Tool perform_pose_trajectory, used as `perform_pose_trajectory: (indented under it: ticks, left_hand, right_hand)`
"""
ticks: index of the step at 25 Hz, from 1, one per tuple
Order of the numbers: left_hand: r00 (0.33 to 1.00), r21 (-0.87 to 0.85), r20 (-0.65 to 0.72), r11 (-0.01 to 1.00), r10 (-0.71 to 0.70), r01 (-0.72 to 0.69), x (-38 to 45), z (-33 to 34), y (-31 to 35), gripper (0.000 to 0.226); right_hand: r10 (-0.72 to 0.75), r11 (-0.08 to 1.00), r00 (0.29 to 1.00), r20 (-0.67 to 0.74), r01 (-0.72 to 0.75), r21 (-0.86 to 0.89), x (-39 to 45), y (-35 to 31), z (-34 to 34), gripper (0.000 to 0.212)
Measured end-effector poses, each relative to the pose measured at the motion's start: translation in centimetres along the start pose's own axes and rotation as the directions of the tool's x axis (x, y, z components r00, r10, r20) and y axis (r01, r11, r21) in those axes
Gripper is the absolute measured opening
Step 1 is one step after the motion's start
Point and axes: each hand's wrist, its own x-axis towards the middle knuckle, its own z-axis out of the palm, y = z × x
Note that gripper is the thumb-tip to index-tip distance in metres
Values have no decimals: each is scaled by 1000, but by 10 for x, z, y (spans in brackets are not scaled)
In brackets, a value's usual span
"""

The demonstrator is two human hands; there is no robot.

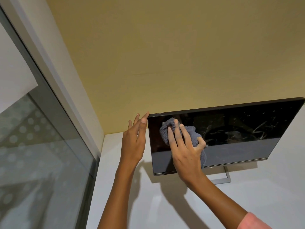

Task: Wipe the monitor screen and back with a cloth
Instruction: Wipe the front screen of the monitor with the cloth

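Observation:
A black monitor (239,129) stands on a white desk, its dark screen streaked with smears on the right half. My right hand (184,151) presses a grey-blue cloth (191,134) flat against the screen's upper left area, fingers spread over it. My left hand (133,139) is held upright beside the monitor's left edge, fingers apart, with the fingertips touching the top left corner. The monitor's back is hidden.
The monitor's grey frame stand (221,179) rests on the white desk (165,204). A yellow wall (165,55) rises behind. A glass partition with a grey frame (41,146) runs along the left side.

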Motion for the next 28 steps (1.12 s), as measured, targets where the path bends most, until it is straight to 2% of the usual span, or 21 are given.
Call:
perform_pose_trajectory:
  ticks: [2, 4, 7, 9, 13, 18, 22, 28]
  left_hand:
    - [1000, 7, 0, 1000, -1, 1, -2, 1, 3, 50]
    - [1000, 12, 0, 1000, -11, 11, -2, 1, 5, 47]
    - [1000, 16, -14, 1000, -7, 7, -1, 2, 5, 48]
    - [999, 16, -35, 1000, -12, 13, -2, 3, 6, 48]
    - [998, 10, -59, 1000, 24, -23, -5, 4, 12, 43]
    - [998, 2, -53, 999, -34, 34, -2, 5, 13, 41]
    - [995, 10, -103, 1000, -13, 14, -1, 11, 13, 46]
    - [980, 5, -189, 998, 65, -65, -6, 13, 19, 45]
  right_hand:
    - [-34, 999, 999, 14, 34, 19, -6, -4, 3, 58]
    - [-119, 992, 992, -34, 120, 36, 2, -9, 2, 56]
    - [-188, 979, 968, -168, 198, 42, 26, -10, -4, 40]
    - [-170, 982, 965, -198, 182, 46, 32, -5, -5, 35]
    - [-61, 993, 991, -115, 72, 94, 12, 9, 2, 50]
    - [-208, 972, 974, -90, 216, 94, 9, -15, 12, 41]
    - [-129, 976, 974, -186, 157, 150, 29, -17, 8, 37]
    - [-11, 990, 995, -97, 25, 140, 7, 8, 15, 50]
